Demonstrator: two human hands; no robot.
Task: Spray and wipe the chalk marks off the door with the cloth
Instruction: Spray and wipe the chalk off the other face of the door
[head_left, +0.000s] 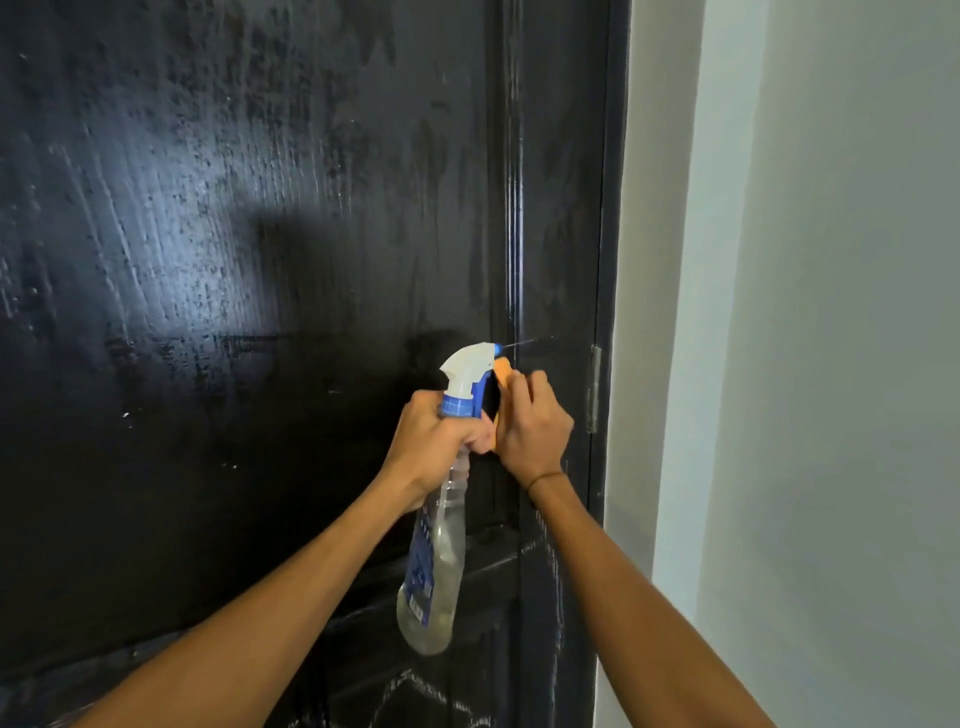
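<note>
The left hand (434, 434) grips the neck of a clear spray bottle (434, 561), its fingers curled tight around it just below the white and blue trigger head (467, 371). The bottle hangs tilted, its base toward the lower part of the door, its nozzle aimed at the door's right stile. A thin jet (522, 343) leaves the nozzle toward that stile.

The right hand (530, 426) is just beside the left, its fingers closed over an orange cloth (503, 376), of which only a strip shows between the hand and the trigger head. The cloth is held close to the door, near its right edge; whether it touches the paint cannot be told. A thin band (545, 477) circles the right wrist.

The black door (234, 260) shows wet streaks and smears across its upper panel. Faint white chalk marks (415, 686) remain on the lower panel, near the bottom edge of the view. A hinge (595, 389) sits on the door's right edge, against the pale wall (831, 364).
</note>
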